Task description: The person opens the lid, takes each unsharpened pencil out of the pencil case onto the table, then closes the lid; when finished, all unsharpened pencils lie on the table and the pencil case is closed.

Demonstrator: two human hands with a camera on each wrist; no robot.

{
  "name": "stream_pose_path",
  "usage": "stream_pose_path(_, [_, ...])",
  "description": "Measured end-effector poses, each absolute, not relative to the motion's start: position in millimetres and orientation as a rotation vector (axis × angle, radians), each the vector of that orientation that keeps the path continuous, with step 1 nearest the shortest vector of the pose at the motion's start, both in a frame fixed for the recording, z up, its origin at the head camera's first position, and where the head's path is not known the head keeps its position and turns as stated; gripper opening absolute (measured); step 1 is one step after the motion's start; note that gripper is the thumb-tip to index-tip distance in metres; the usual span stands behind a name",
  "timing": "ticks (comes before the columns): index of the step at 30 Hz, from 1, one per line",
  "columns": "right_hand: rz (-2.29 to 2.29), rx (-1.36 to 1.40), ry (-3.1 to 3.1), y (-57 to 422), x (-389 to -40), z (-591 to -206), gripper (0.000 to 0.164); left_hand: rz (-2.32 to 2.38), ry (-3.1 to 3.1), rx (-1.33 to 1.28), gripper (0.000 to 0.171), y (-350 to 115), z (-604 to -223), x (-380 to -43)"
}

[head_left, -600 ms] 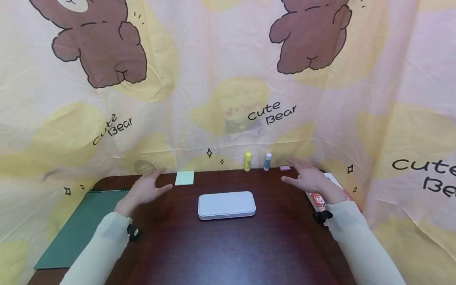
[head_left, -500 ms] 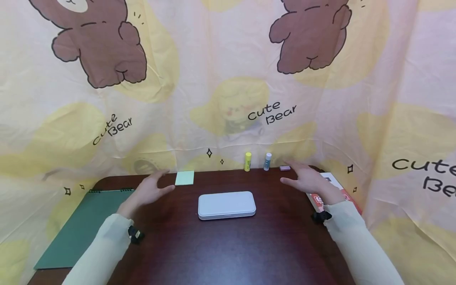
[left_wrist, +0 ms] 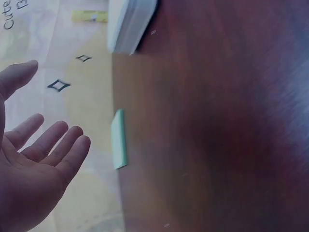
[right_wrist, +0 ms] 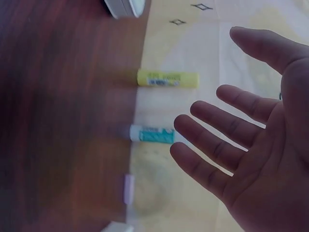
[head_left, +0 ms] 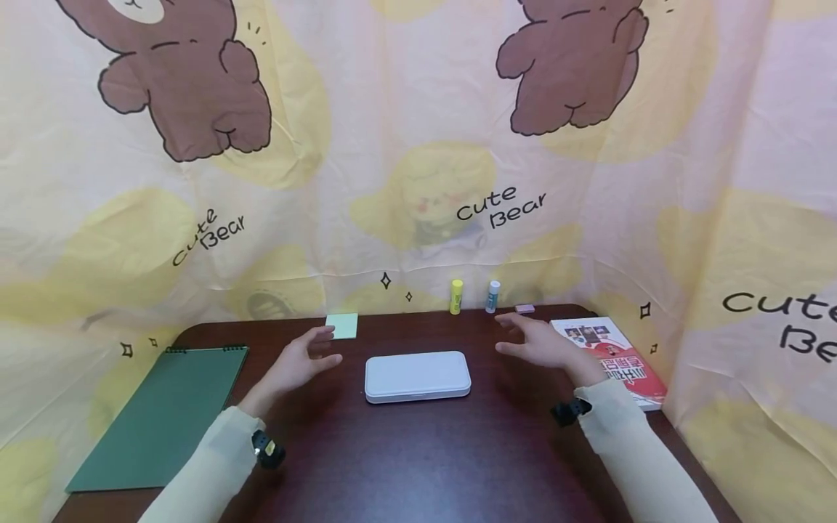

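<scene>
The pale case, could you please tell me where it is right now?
In the head view, the pale case lies centrally on the table between the left hand and the right hand, the yellow tube standing behind it.

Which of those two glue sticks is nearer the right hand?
The blue-and-white glue stick; the yellow glue stick stands farther from the right hand.

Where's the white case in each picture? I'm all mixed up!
Head: white case on the table, below the picture's centre.
Left wrist: at the top edge, left of the middle, partly cut off.
Right wrist: also top edge, left of the middle, just an end showing.
Shared landmark: the yellow tube.
</scene>
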State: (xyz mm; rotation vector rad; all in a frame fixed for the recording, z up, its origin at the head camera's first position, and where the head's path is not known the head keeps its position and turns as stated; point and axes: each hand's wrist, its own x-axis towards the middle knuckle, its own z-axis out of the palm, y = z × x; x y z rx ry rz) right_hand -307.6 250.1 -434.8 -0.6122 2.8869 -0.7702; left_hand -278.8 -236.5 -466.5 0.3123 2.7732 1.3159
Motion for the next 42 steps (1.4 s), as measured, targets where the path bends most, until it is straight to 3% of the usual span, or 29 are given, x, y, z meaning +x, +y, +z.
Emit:
stream_pose_path(16, [-0.971,-0.56,2.705,217.1,-306.7,-473.6,0.063,1.443,2.613,0.309,0.079,-204.0,-500.8,-274.4])
stream_pose_path(36, [-0.948,-0.617,2.668,189.8,-306.4,-494.1,0.073,1.432,2.573,0.345,0.086,-178.8,-514.5,-278.9])
stream_pose_path(42, [-0.896,-0.671,2.684,182.8,-305.5,-497.0,0.071,1.344,2.631,0.35,0.078,-174.3,-514.6,-278.5])
